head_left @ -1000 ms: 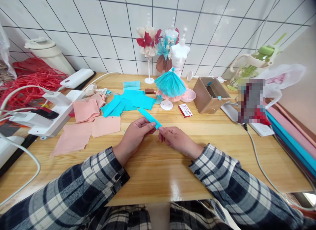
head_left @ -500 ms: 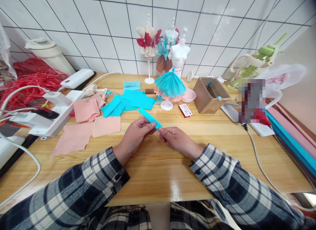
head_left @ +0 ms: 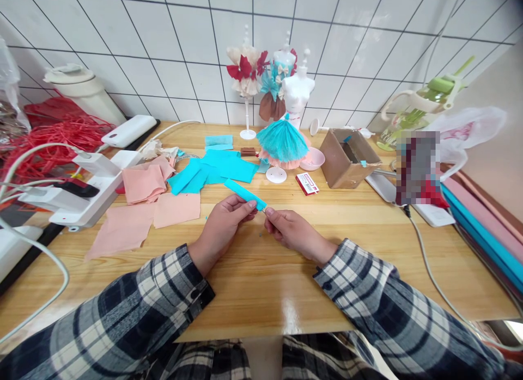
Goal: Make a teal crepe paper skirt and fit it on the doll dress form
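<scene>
A narrow folded strip of turquoise paper [head_left: 244, 194] slants above the table, pinched near its lower right end by my left hand [head_left: 229, 219]. My right hand [head_left: 292, 227] is closed at that same end, thumb against forefinger; what lies between them is too small to make out. Beyond the strip lie flat turquoise sheets [head_left: 223, 165], with pink sheets [head_left: 177, 209] to their left. A white mannequin [head_left: 298, 91] stands behind a turquoise and pink ruffled skirt [head_left: 283, 140] on a round white base.
Two dressed mannequins, one on a stand [head_left: 247, 116], are by the tiled wall. Right of centre are a pink bowl [head_left: 312, 158], a small red and white box [head_left: 306, 184] and a cardboard box [head_left: 343, 167]. A power strip [head_left: 98, 189] and cables lie left; a bottle [head_left: 412, 116] stands right.
The turquoise strip has shifted slightly left, and a small gap now shows between its lower right end and my right fingertips.
</scene>
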Tool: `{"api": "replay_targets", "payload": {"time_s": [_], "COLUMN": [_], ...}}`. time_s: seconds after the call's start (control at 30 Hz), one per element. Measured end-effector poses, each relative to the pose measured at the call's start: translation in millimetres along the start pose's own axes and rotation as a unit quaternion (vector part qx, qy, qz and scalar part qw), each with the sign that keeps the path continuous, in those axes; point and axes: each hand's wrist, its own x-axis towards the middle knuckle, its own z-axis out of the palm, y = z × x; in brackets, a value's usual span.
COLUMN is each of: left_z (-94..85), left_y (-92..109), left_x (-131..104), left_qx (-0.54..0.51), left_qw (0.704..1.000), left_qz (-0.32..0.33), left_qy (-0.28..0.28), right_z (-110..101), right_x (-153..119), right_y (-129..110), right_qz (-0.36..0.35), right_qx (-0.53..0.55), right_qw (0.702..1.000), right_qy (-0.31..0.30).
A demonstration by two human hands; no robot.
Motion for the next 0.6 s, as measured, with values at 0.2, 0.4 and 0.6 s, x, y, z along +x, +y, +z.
{"api": "replay_targets", "payload": {"time_s": [0.2, 0.4, 0.6], "left_z": [-0.1, 0.2, 1.0], "left_y": [-2.9, -4.3, -3.3], "left_x": [-0.2, -1.2, -1.7], "left_qx": [0.001, 0.006, 0.007], "left_qw": [1.000, 1.000, 1.000], "left_qz": [-0.006, -0.004, -0.007], "left_qy": [-0.008, -0.011, -0.008], "right_z": [1.7, 1.5, 2.4], "right_x": [0.8, 1.5, 1.4], "right_y": [1.9, 3.1, 1.4], "right_qz": [-0.002, -0.028, -0.027], "right_qx": [-0.002, -0.014, -0.006], "right_qw": [1.000, 0.999, 1.000], "right_qy": [-0.002, 0.010, 0.005]}}
